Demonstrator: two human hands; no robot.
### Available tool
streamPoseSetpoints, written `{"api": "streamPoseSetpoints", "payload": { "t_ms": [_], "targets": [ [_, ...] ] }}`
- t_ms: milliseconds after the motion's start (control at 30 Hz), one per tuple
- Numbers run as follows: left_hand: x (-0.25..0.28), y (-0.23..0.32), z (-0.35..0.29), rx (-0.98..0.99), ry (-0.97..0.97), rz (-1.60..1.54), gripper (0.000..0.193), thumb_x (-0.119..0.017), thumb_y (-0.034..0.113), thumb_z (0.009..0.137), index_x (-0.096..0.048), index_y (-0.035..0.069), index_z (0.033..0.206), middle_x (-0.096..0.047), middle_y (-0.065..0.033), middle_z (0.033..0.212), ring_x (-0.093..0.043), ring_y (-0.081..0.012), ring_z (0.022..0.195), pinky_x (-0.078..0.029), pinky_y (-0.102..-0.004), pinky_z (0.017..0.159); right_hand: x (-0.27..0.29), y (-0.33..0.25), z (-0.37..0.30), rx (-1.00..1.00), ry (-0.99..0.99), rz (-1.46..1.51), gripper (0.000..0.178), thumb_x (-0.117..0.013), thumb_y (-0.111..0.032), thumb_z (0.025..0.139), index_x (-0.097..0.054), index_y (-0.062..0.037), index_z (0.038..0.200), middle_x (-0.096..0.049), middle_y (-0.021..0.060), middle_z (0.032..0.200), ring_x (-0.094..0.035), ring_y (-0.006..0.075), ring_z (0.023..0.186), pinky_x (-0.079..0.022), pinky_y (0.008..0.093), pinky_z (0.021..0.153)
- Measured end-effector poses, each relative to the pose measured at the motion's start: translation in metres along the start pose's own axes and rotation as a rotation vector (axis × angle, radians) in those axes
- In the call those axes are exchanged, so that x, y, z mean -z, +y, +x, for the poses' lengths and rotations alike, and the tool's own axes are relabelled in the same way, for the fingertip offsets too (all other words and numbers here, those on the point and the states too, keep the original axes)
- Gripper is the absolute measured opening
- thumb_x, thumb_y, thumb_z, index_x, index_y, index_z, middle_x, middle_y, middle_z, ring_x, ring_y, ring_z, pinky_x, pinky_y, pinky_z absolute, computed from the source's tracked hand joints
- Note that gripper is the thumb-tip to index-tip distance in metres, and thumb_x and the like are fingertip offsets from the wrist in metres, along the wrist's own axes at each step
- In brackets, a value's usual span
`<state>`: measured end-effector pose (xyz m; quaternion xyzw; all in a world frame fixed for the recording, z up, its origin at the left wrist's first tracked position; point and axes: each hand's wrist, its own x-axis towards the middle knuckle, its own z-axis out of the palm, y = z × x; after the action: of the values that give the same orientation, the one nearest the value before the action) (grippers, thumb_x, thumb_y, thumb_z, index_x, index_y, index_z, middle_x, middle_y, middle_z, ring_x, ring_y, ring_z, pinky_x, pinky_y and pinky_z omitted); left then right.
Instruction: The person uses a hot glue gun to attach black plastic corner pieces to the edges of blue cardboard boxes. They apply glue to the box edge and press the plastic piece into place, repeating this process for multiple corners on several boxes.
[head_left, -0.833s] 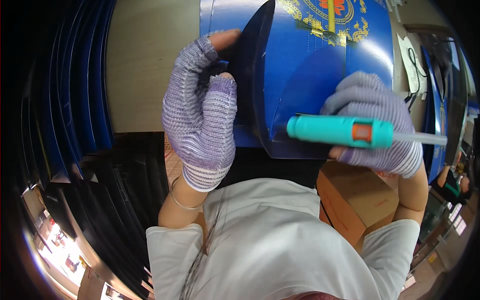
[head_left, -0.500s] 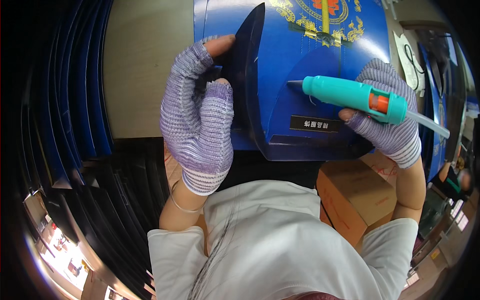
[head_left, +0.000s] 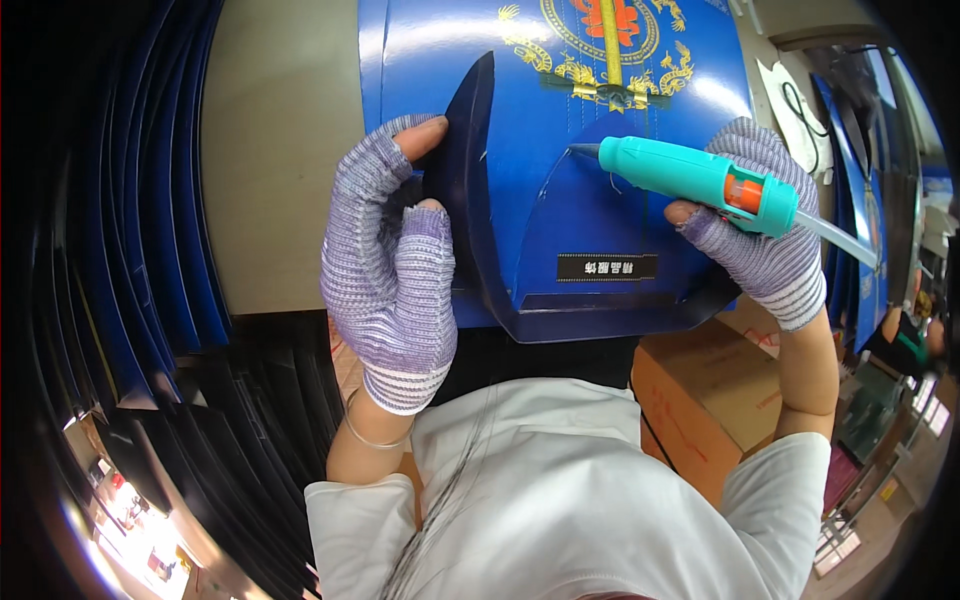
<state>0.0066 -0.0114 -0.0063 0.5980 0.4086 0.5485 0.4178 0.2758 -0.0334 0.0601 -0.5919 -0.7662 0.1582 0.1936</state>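
Note:
A glossy blue cardboard panel (head_left: 531,110) with gold and red print lies before me, a curved line marked on its near part. My left hand (head_left: 395,265), in a striped fingerless glove, is closed on the left edge of a dark blue strip (head_left: 468,205). That strip stands up along the panel's left side and bends round its near edge. In my right hand (head_left: 765,235), gloved alike, is a teal glue gun (head_left: 670,175), a clear glue stick (head_left: 838,238) poking from its back. Its nozzle is at the curved line; a thin glue thread hangs below.
Several blue folded panels (head_left: 150,180) stand stacked at the left, with dark ones (head_left: 230,450) nearer me. A cardboard box (head_left: 710,385) sits below the table at the right. A dark cord (head_left: 800,110) lies on a pale sheet. Another person is partly visible at far right.
The nozzle has moved farther from me along the curved line. Panel, strip and left hand appear a little lower and more to the left in the picture; the left hand keeps its hold.

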Motion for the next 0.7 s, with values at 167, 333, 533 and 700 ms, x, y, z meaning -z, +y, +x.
{"api": "streamPoseSetpoints", "payload": {
  "t_ms": [167,333,533,700],
  "targets": [
    [-0.002,0.002,0.000,0.008,-0.011,0.068,0.036,-0.052,-0.001,0.092,-0.060,-0.002,0.127,-0.061,-0.0159,0.129,-0.056,-0.0269,0.124,-0.041,-0.0389,0.109,0.000,-0.018,0.006,0.173,-0.124,0.028,0.041,-0.086,-0.042,0.069,-0.069,-0.0063,0.081,-0.068,0.0067,0.089,-0.063,0.0278,0.088,-0.049,0.0396,0.082],
    [-0.003,0.002,-0.001,0.002,-0.025,0.071,0.037,-0.053,-0.002,0.092,-0.060,-0.001,0.128,-0.061,-0.0162,0.130,-0.056,-0.0268,0.124,-0.041,-0.0384,0.108,0.001,-0.009,0.006,0.144,-0.061,-0.095,0.036,-0.089,-0.032,0.067,-0.067,-0.0057,0.078,-0.063,0.0060,0.079,-0.059,0.0269,0.075,-0.049,0.0378,0.071],
    [-0.002,0.002,-0.001,-0.006,-0.038,0.090,0.036,-0.054,0.000,0.093,-0.060,-0.002,0.128,-0.060,-0.0164,0.131,-0.056,-0.0268,0.125,-0.041,-0.0387,0.108,0.005,0.006,0.001,-0.196,0.074,0.095,0.039,-0.087,-0.042,0.071,-0.070,-0.0076,0.078,-0.066,0.0078,0.077,-0.064,0.0273,0.078,-0.052,0.0390,0.073],
    [-0.001,0.005,0.000,0.002,-0.062,0.096,0.035,-0.055,0.003,0.095,-0.060,-0.002,0.129,-0.060,-0.0167,0.132,-0.055,-0.0279,0.126,-0.041,-0.0392,0.109,0.003,-0.008,0.003,0.140,-0.065,0.012,0.037,-0.087,-0.036,0.069,-0.069,-0.0078,0.085,-0.069,0.0063,0.094,-0.064,0.0279,0.092,-0.051,0.0409,0.085]
  ]
}}
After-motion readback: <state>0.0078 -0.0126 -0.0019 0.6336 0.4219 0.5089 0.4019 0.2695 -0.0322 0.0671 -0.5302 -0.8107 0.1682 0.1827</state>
